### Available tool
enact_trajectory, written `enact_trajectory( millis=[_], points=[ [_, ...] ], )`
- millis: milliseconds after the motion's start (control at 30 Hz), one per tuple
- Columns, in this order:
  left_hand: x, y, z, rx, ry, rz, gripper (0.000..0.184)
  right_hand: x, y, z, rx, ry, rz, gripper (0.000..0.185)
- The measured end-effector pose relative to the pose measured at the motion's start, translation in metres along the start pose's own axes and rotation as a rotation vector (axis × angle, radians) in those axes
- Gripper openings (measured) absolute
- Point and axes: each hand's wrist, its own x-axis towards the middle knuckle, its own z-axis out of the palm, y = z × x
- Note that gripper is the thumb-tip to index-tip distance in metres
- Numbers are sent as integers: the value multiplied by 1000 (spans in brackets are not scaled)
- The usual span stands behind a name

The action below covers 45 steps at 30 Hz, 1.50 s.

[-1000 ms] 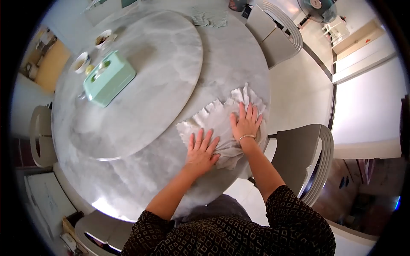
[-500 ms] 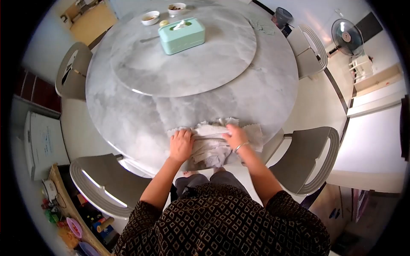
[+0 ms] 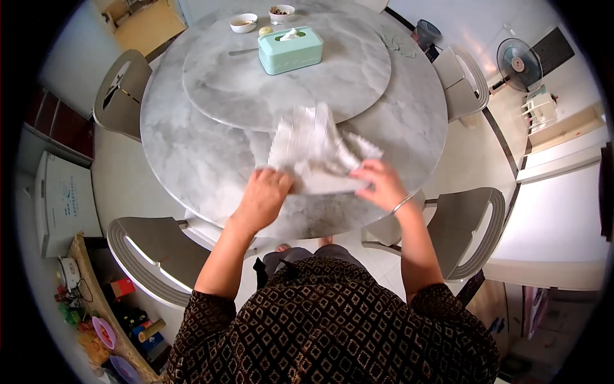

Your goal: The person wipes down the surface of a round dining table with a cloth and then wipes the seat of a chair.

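Observation:
A whitish cloth [image 3: 308, 144] with jagged edges is stretched between my hands over the near part of the round marbled table [image 3: 198, 153]. Its far part flares up and forward, blurred by motion, overlapping the edge of the raised round turntable [image 3: 224, 96]. At the cloth's near left corner, my left hand [image 3: 263, 195] is closed on it. My right hand [image 3: 382, 184], with a bracelet at the wrist, pinches the near right side. Some fingertips are hidden behind the fabric.
On the turntable stand a mint-green tissue box [image 3: 291, 54], two white bowls [image 3: 244, 24] and a small yellowish round item [image 3: 265, 31]. A greenish cloth [image 3: 400, 45] lies at the far right. Chairs [image 3: 150, 256] surround the table; a fan [image 3: 518, 64] stands right.
The cloth, bunched at the table's near edge before, is now spread and flung forward. Both hands have moved farther apart, gripping its near side.

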Motion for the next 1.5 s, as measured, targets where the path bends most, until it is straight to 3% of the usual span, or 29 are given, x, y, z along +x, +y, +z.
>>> enact_trajectory(
  millis=[33,67,100,133,200,267,300,367,567,733,867,933,1000,1133,1300,1500],
  points=[
    [-7,2,6,-2,1,-1,26,-11,0,12,73,-172,91,39],
    [-14,6,11,-114,-297,-120,26,-20,3,22,74,-179,92,39],
    [-19,7,17,-226,-598,-241,26,-21,-3,30,91,-290,289,41],
    [-18,8,27,-228,-602,-247,26,-19,-6,37,108,-396,486,43],
    [-14,15,57,-322,-56,-155,30,-10,4,63,204,-403,521,49],
    [0,14,78,-197,-51,-126,38,7,2,96,112,-52,684,58],
    [9,15,87,-137,-26,-176,42,17,-10,103,115,-54,681,58],
    [14,6,125,-99,-79,-281,52,38,-33,113,-271,-184,826,65],
    [34,18,151,33,-159,-365,56,37,14,149,-400,-27,489,55],
    [78,20,160,20,-181,-386,57,56,61,130,-419,-42,391,52],
    [76,6,160,-58,-177,-399,56,70,59,138,-447,31,403,50],
    [66,-2,154,-64,-106,-401,56,79,43,144,-464,32,373,50],
    [33,-21,141,-41,-97,-478,56,95,14,160,-476,-161,232,51],
    [-37,-60,105,2,4,-810,54,142,-54,208,-341,-93,-110,48],
    [-89,-120,80,143,110,-1086,51,219,-130,255,-252,-169,-256,47],
    [-107,-162,64,174,134,-1212,51,269,-171,294,-202,-163,-355,45]
  ],
)
